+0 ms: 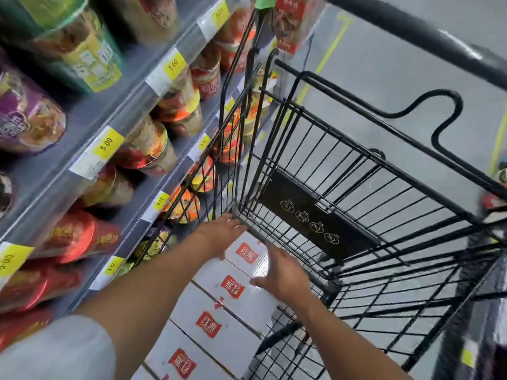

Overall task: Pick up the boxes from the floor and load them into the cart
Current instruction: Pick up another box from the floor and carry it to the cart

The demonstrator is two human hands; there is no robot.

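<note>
A row of several white boxes (216, 319) with red logos lies on the floor between the shelf and the cart. The black wire cart (356, 193) stands to the right, and its basket holds nothing that I can see. My left hand (219, 234) reaches down at the cart's lower left corner, over the farthest box (248, 253), fingers spread. My right hand (282, 275) hovers over the boxes beside the cart's wire side, fingers apart, holding nothing. Whether either hand touches a box is unclear.
A grey shelf unit (115, 127) with yellow price tags and many instant-noodle cups runs along the left. The grey floor (384, 50) with a yellow line lies beyond the cart. The cart's handle bar (411, 26) crosses the top right.
</note>
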